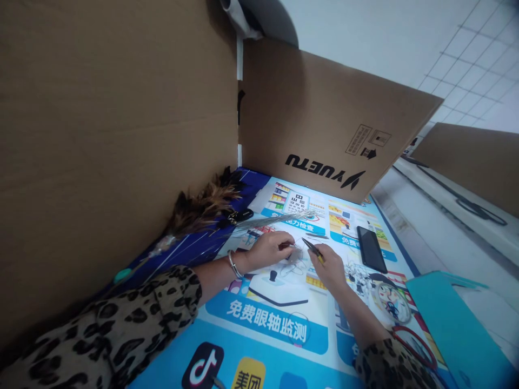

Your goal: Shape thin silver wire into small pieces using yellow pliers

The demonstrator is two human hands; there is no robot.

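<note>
My left hand, with a bangle at its wrist, has its thumb and fingers pinched together above the printed sheet. Something thin and pale shows at the fingertips, too fine to name. In my right hand is a pair of pliers with dark jaws and yellow on the handles. The plier tips point up and left, a short way from the left fingertips. A bundle of thin silvery wires lies just beyond my left hand.
Tall cardboard panels stand at the left and back. Feathers lie along the left panel. On the right are a black phone, a clear round dish, a red ring-shaped object and a teal folder.
</note>
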